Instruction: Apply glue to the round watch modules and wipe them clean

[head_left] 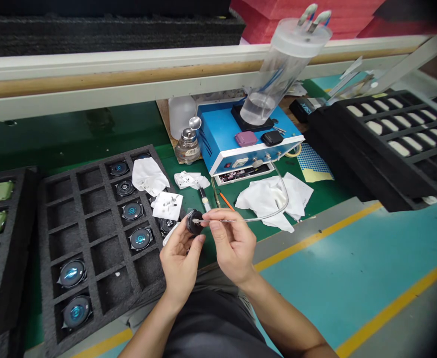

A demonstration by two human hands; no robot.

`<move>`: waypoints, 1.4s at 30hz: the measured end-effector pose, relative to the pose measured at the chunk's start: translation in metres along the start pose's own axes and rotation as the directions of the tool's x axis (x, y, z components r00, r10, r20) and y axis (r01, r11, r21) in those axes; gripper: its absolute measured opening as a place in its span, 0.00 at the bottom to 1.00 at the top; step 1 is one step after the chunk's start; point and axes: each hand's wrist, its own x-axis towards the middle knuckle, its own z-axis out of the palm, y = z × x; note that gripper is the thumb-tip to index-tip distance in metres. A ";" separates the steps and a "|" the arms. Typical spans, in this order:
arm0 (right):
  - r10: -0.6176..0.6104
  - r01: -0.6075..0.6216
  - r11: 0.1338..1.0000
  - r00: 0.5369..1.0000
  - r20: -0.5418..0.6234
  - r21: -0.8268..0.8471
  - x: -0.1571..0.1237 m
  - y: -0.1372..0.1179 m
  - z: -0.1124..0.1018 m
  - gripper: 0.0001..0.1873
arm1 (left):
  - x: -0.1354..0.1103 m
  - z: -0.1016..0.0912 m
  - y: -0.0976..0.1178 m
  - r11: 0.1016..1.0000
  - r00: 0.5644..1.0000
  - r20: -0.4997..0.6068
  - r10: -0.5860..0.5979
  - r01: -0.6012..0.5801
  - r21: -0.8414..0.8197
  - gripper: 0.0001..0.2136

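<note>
My left hand [183, 253] grips a round black watch case [193, 222] between thumb and fingers, tilted on edge. In my right hand [231, 243] is a thin metal tube [223, 220], pinched like a pen, its tip at the watch case. A clear hose [286, 191] runs from the tube's rear up to the blue machine [221, 129]. Whether the tip touches the case is too small to tell. Close by the left hand lie a white wipe with dark specks [168, 205] and a foam tray [86, 219] holding several round watch cases [141, 238].
On the machine stand a clear cylinder [265, 74] and two small square cases, purple [246, 138] and black [272, 137]. A glass bottle [187, 148] is beside it. Crumpled wipes [263, 196] lie right. Trays of green cases [0, 191] and white pieces [399, 148] flank the bench.
</note>
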 end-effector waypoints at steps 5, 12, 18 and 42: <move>0.005 -0.005 1.000 1.000 -0.006 0.001 0.000 -0.001 0.000 0.06 | 0.000 0.000 0.000 1.000 1.000 -0.005 -0.013 0.013 0.024 0.23; 0.001 -0.001 1.000 1.000 -0.002 -0.006 0.000 0.000 0.000 0.07 | 0.000 0.000 0.000 1.000 1.000 -0.003 -0.014 0.014 0.023 0.23; 0.002 -0.002 1.000 1.000 -0.003 0.000 0.000 0.001 0.000 0.07 | -0.001 0.000 0.000 1.000 1.000 -0.002 -0.006 0.006 0.006 0.22; 0.004 -0.004 1.000 1.000 0.001 0.018 -0.001 0.000 -0.001 0.09 | 0.000 0.000 -0.001 0.999 1.000 0.008 0.029 -0.029 -0.031 0.21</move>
